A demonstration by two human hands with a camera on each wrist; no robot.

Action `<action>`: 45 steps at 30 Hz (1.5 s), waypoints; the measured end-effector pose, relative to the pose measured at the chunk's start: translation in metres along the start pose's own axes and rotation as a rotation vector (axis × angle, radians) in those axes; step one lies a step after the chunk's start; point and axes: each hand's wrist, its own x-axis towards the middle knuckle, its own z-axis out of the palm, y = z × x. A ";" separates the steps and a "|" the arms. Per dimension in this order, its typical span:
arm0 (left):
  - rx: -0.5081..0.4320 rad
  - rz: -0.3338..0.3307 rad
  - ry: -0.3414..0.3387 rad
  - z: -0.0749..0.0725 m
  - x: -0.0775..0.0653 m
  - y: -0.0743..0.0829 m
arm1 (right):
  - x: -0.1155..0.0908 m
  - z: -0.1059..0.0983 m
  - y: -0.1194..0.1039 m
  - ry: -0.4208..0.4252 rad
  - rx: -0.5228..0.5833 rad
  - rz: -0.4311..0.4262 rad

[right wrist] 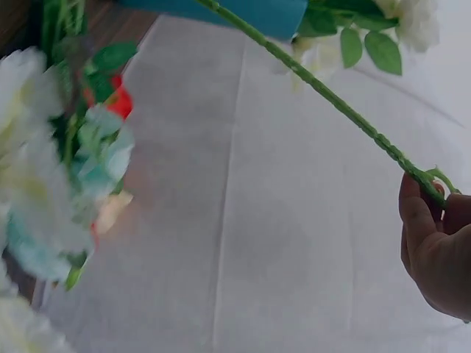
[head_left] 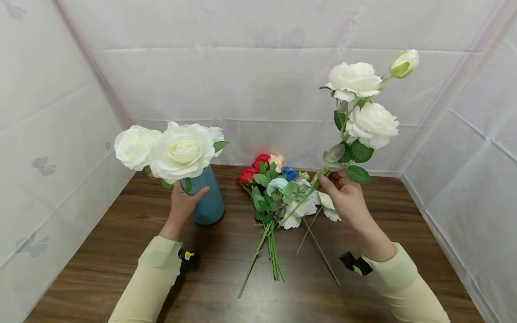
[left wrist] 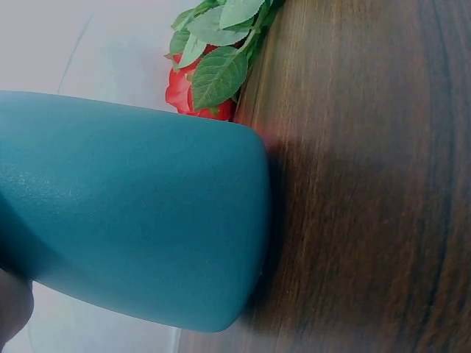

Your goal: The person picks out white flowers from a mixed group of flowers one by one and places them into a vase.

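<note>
A teal vase (head_left: 209, 197) stands on the table at the left, with large white roses (head_left: 181, 150) in its top. My left hand (head_left: 186, 202) grips the vase's side, thumb toward the front; in the left wrist view the vase (left wrist: 140, 213) fills much of the frame. With thumb and fingers my right hand (head_left: 345, 197) pinches the green stem (right wrist: 324, 92) of a white flower spray, held up off the table. That spray carries two full white blooms (head_left: 373, 123), a bud (head_left: 405, 64) and green leaves. Its stem slants down to the left, over the flowers on the table.
Between the hands lies a pile of artificial flowers: red roses (head_left: 247, 176), a blue bloom (head_left: 289, 173), pale blue and white ones (head_left: 303, 204). Their stems (head_left: 274, 255) point toward the front of the brown table (head_left: 218, 278). White sheeting (head_left: 258, 85) encloses the back and sides.
</note>
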 end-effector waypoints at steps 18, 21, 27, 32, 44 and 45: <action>0.014 -0.034 -0.023 0.000 -0.003 0.001 | -0.001 0.059 -0.030 0.068 -0.018 -0.014; 0.012 -0.028 -0.018 0.001 -0.002 0.001 | 0.007 0.071 -0.030 0.076 0.163 -0.261; 0.017 -0.030 -0.018 -0.001 -0.003 0.003 | 0.026 0.098 -0.044 0.010 0.394 -0.581; 0.022 -0.026 -0.011 -0.001 -0.004 0.004 | 0.034 0.118 -0.058 -0.055 0.400 -0.558; 0.055 -0.049 -0.019 -0.001 -0.003 0.004 | 0.045 0.141 -0.062 -0.151 -0.004 -0.091; 0.059 -0.048 -0.018 -0.001 -0.003 0.004 | 0.048 0.143 -0.063 -0.163 -0.015 -0.067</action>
